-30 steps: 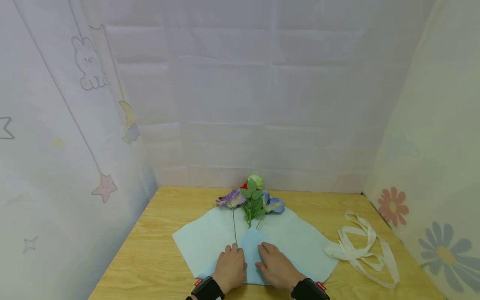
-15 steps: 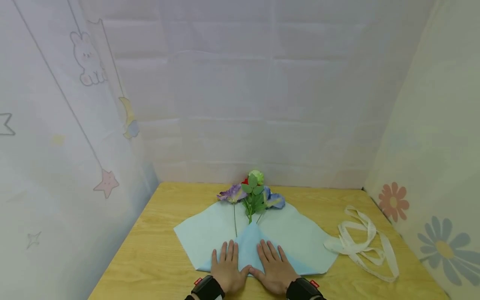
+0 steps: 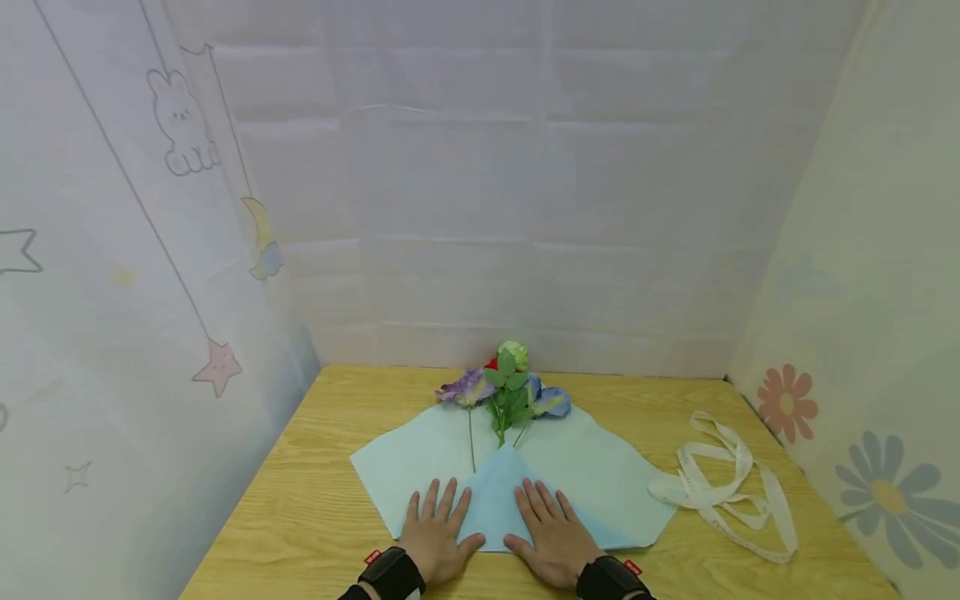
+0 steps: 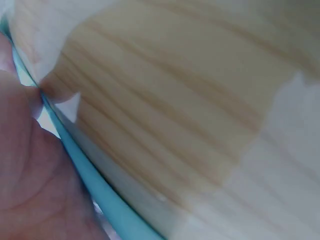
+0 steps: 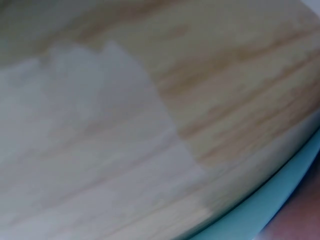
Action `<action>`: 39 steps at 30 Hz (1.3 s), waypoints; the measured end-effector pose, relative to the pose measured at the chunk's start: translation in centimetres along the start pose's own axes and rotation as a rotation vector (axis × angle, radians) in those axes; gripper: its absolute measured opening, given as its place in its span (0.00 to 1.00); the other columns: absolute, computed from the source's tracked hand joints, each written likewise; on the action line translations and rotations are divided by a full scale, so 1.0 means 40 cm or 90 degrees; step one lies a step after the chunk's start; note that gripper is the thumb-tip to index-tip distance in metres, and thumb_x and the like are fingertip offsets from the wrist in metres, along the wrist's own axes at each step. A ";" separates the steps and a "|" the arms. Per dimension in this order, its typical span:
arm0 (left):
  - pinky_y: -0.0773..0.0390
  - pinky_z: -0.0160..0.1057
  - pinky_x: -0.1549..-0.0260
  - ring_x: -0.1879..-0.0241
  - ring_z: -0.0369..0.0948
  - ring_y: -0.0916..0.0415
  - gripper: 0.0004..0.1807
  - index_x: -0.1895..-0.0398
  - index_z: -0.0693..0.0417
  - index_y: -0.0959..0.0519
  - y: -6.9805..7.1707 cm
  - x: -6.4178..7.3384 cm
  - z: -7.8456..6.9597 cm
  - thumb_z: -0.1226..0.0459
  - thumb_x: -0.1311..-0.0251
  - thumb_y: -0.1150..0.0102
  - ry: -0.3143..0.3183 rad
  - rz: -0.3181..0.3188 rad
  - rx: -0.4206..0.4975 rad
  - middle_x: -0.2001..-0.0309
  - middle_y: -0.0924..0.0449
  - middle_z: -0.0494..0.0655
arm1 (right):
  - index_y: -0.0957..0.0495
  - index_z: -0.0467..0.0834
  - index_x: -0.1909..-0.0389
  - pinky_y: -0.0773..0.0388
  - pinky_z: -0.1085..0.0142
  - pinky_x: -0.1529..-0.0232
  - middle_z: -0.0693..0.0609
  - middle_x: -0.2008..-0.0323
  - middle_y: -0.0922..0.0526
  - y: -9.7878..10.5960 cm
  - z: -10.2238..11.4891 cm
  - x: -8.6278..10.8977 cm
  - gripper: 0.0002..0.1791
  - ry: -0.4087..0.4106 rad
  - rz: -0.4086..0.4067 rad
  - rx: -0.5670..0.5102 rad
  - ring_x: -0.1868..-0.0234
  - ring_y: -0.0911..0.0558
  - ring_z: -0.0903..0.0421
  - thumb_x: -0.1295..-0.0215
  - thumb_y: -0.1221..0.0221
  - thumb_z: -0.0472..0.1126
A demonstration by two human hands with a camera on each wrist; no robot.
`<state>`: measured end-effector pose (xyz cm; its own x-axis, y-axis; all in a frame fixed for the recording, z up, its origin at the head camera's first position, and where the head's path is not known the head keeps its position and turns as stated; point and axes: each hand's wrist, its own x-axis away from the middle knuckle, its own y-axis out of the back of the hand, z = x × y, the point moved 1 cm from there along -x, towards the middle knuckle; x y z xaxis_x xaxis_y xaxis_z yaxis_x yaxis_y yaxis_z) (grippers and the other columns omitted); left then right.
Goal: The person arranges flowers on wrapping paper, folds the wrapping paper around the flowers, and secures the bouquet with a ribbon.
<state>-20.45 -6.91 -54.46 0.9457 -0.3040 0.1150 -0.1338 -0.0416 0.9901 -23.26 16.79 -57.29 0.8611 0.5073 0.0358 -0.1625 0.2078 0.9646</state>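
Note:
A sheet of pale blue wrapping paper (image 3: 600, 467) lies on the table, its front edge folded up into a deeper blue pointed flap (image 3: 501, 492). My left hand (image 3: 438, 537) presses flat on the flap's left part, fingers straight and spread. On its right part rests my right hand (image 3: 553, 542), also flat with straight fingers. Beyond the flap's tip lie a purple flower (image 3: 467, 388), a blue flower (image 3: 551, 402), a light green flower (image 3: 513, 353) and a partly hidden red one (image 3: 492, 364), with green leaves. The left wrist view shows my palm (image 4: 40, 170) beside the paper's edge (image 4: 100, 190).
A loosely tangled white ribbon (image 3: 720, 492) lies right of the paper, touching or close to its right corner. The wooden table (image 3: 300, 492) meets a pale back wall (image 3: 450, 250) and patterned side walls.
My bent fingers have straightened and both palms now lie flat on the fold. My thumbs came together, then parted as my left hand slid left. The flowers stay in place.

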 end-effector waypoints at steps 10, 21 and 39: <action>0.54 0.64 0.28 0.21 0.56 0.58 0.44 0.17 0.40 0.49 -0.011 -0.002 0.034 0.29 0.29 0.76 -0.021 0.015 0.000 0.18 0.55 0.47 | 0.46 0.42 0.20 0.57 0.41 0.25 0.43 0.20 0.47 0.030 -0.019 0.033 0.44 0.017 0.015 -0.031 0.21 0.49 0.39 0.23 0.63 0.69; 0.57 0.66 0.28 0.21 0.58 0.59 0.43 0.17 0.43 0.49 0.044 0.028 0.064 0.32 0.28 0.66 0.008 0.066 0.018 0.18 0.56 0.50 | 0.49 0.49 0.18 0.64 0.44 0.24 0.46 0.20 0.48 0.017 -0.179 0.140 0.36 0.004 -0.079 -0.043 0.20 0.52 0.41 0.19 0.60 0.62; 0.56 0.66 0.29 0.21 0.58 0.58 0.42 0.19 0.42 0.45 0.008 -0.001 0.018 0.32 0.28 0.67 -0.001 0.031 0.038 0.19 0.52 0.50 | 0.46 0.36 0.21 0.52 0.38 0.27 0.39 0.21 0.47 0.056 0.064 0.026 0.41 0.000 0.040 -0.036 0.22 0.48 0.37 0.20 0.60 0.62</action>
<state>-20.75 -7.61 -54.18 0.9373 -0.3084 0.1623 -0.1966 -0.0833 0.9769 -21.48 15.65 -54.42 0.8485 0.5205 0.0961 -0.2431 0.2221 0.9442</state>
